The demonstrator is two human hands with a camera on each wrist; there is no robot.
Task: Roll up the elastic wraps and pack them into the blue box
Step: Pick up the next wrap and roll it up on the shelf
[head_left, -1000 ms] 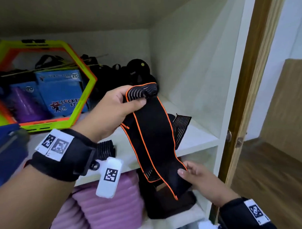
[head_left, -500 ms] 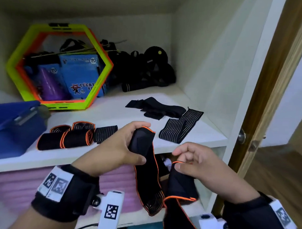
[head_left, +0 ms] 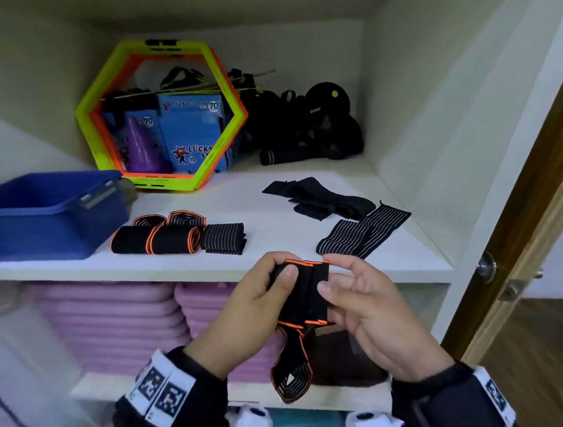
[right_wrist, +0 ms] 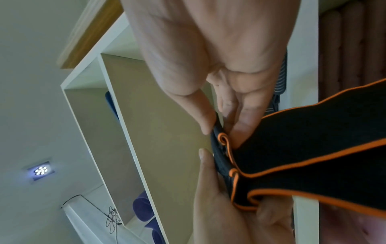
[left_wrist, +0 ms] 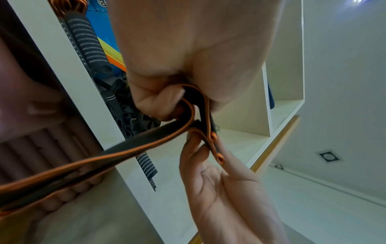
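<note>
My left hand (head_left: 254, 303) and right hand (head_left: 363, 308) both pinch black orange-edged elastic wrap (head_left: 304, 294) | held in front of the shelf so the tail hangs free | starting the roll tight

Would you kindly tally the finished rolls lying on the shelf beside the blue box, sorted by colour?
Orange-edged rolls: 4
Grey-striped rolls: 1
Total: 5
Not counted: the orange-edged wrap, only partly rolled, gripped by the left hand and the right hand.
</note>
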